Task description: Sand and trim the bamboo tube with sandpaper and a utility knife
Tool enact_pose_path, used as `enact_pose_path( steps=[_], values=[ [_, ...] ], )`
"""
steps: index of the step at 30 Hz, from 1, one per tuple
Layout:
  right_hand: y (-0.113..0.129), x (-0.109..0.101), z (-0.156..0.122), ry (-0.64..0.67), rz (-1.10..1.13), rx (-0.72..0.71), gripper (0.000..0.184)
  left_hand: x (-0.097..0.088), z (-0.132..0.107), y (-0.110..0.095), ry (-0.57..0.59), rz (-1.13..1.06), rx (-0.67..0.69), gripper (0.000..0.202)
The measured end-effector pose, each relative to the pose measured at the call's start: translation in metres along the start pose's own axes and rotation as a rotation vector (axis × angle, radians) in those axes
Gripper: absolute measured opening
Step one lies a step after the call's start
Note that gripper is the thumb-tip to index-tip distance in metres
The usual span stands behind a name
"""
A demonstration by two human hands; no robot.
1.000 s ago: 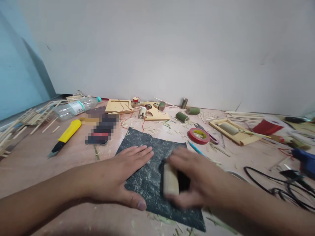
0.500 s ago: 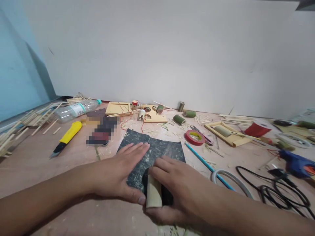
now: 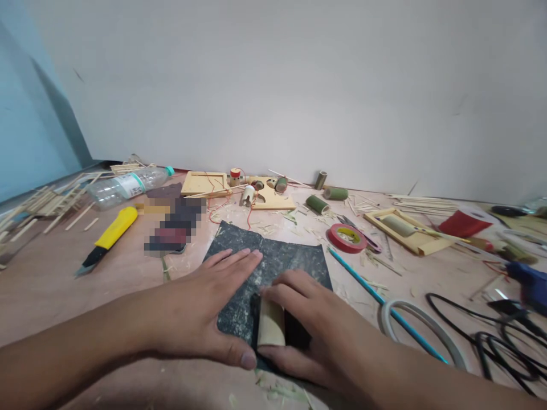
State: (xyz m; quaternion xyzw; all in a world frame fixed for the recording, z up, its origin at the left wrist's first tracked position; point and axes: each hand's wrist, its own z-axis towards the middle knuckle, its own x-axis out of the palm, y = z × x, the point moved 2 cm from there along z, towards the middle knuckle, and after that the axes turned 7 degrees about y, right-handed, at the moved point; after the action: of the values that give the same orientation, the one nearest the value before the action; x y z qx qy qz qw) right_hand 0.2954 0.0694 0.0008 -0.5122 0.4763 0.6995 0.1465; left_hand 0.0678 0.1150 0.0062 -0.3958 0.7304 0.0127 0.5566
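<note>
A dark, worn sheet of sandpaper (image 3: pixel 273 256) lies on the work surface in front of me. My left hand (image 3: pixel 213 307) rests flat on its left side, fingers stretched out. In my right hand (image 3: pixel 307 319) is a short pale piece of bamboo (image 3: pixel 272 326), gripped at its ends between thumb and fingers and lying against the sandpaper's near part. The bamboo's underside is hidden, so its contact with the sheet cannot be fully seen.
Left are a yellow utility knife (image 3: pixel 109 236), a plastic bottle (image 3: pixel 128 187) and thin sticks. Right are red tape (image 3: pixel 347 238), a blue pencil (image 3: pixel 376 296), a white ring (image 3: pixel 388 319), a black cable (image 3: pixel 478 341) and a blue glue gun (image 3: pixel 525 282). Green bamboo pieces (image 3: pixel 317 204) lie behind.
My right hand has shifted the bamboo piece slightly away from me over the sandpaper. The left hand stays spread on the sheet. The view has turned a little.
</note>
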Motion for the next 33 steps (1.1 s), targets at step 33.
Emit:
enact_pose_path(
  steps=[33],
  values=[
    [-0.013, -0.002, 0.006, -0.095, -0.119, -0.131, 0.037, -0.004, 0.003, -0.001, 0.001, -0.031, 0.001, 0.131]
  ],
)
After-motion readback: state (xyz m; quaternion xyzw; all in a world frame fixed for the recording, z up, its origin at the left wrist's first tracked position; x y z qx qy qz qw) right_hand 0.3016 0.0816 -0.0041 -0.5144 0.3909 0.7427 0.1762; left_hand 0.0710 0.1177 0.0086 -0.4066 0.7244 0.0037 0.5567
